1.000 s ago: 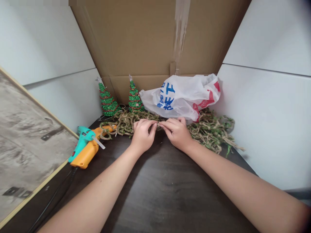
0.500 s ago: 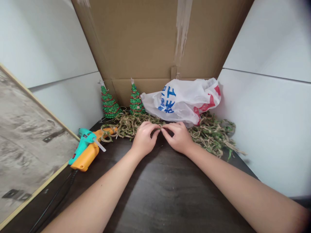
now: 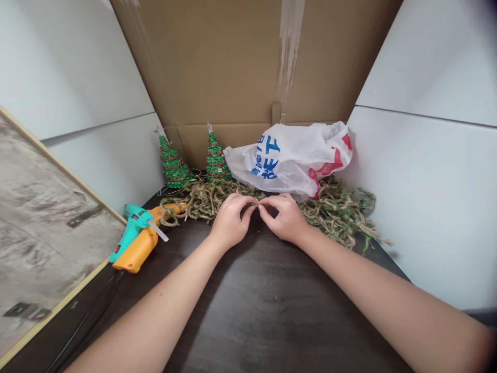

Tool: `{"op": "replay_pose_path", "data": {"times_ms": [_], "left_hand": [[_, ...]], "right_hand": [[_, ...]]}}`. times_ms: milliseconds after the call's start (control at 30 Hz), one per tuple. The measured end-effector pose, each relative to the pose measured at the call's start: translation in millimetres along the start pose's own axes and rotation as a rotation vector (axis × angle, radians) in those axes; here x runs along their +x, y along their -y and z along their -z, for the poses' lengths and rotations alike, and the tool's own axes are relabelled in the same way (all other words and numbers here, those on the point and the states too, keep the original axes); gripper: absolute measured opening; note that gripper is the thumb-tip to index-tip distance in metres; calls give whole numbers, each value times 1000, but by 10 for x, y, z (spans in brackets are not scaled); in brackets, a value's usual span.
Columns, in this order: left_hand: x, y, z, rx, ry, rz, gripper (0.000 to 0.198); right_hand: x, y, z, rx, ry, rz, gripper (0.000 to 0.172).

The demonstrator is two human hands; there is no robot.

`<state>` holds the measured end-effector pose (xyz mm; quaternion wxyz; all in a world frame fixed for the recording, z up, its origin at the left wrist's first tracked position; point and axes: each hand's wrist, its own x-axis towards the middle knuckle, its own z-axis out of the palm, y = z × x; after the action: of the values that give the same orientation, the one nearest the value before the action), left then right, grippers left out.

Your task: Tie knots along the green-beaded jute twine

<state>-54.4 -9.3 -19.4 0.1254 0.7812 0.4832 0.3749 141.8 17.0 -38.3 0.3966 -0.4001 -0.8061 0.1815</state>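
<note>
Leafy jute twine, brown with green leaves, lies in a tangled heap (image 3: pixel 205 199) on the left and another heap (image 3: pixel 339 212) on the right. Between the two, my left hand (image 3: pixel 232 220) and my right hand (image 3: pixel 286 220) meet fingertip to fingertip just above the table. Each hand is closed in a pinch between thumb and index finger. A small bit of the leafy twine shows where the fingertips meet; most of it is hidden by the fingers.
Behind the twine stand two green beaded Christmas trees (image 3: pixel 173 165) and a crumpled white plastic bag (image 3: pixel 295 155). Left lie a teal glue gun (image 3: pixel 134 225) and an orange one (image 3: pixel 137 251), cords trailing forward. A wood-framed panel (image 3: pixel 46 238) leans left. Cardboard (image 3: pixel 217 62) closes the back.
The hands stay together with the fingertips pinched, moving only slightly. The camera view has shifted a little; the objects around have not moved.
</note>
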Motion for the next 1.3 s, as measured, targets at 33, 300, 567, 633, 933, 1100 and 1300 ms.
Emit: {"op": "replay_pose_path", "data": {"times_ms": [33,300,567,633,933,1100,1300], "left_hand": [[-2,-3,-2,3,6,1,15],[-2,5,-24,131,18,12,13],[-20,4,-26,173,-87,-60,11],[-29,-12,-27,150,-117,-84,10],[-19,-50,-34,175,-114,-56,8],[-14,-29,-35,168,-119,-19,9],[-12,-20,-22,88,-118,28,11]], "right_hand": [[3,4,3,2,-3,-1,17],[13,17,-18,-5,-21,-39,15],[27,0,-11,6,-27,-109,12],[27,-9,-9,-9,-48,-129,11],[14,-12,-4,118,22,-2,16],[8,-13,-5,160,44,15,17],[14,-9,5,179,54,9,16]]}}
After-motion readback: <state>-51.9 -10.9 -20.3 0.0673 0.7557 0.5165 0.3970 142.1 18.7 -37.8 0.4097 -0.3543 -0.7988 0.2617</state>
